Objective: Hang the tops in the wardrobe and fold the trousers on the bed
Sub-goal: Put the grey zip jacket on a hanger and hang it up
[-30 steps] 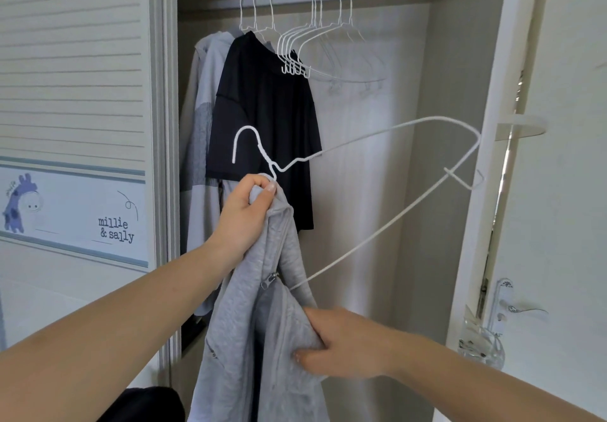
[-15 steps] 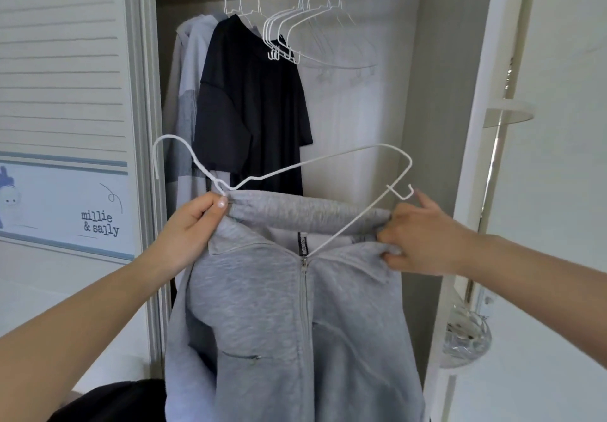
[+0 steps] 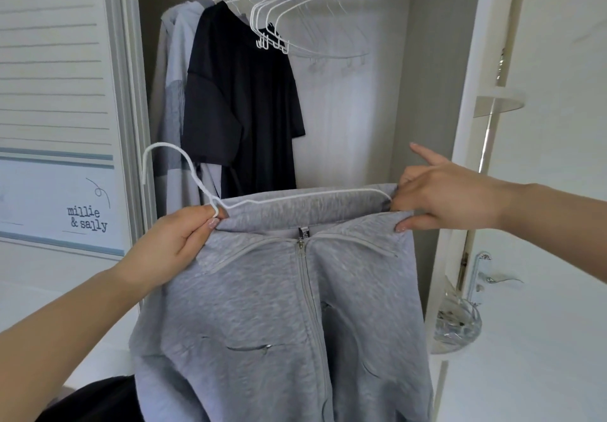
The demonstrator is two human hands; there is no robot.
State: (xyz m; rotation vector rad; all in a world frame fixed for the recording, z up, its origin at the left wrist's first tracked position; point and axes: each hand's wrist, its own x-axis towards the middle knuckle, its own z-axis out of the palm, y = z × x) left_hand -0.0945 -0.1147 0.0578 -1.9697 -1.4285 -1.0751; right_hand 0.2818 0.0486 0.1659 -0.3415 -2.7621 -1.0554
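Note:
A grey zip-up top [image 3: 269, 316] hangs in front of the open wardrobe, spread between both hands. A white wire hanger [image 3: 184, 165] lies tilted along its collar, hook up to the left, most of its frame inside the fabric. My left hand [image 3: 177, 244] pinches the hanger's neck together with the left end of the collar. My right hand [image 3: 440, 198] pinches the right end of the collar over the hanger's shoulder, index finger pointing out. On the rail hang a black T-shirt [image 3: 239, 106] and a pale grey top [image 3: 170, 99].
Several empty white hangers [image 3: 295, 21] hang on the rail right of the black T-shirt, with bare space beneath them. A slatted sliding door [image 3: 56, 93] stands at left. At right is an open white door [image 3: 542, 191] with a clear shelf bracket [image 3: 456, 323].
The right end of the hanger has gone inside the grey top's shoulder. My right hand now pinches the collar over it, and the top hangs wider and flatter.

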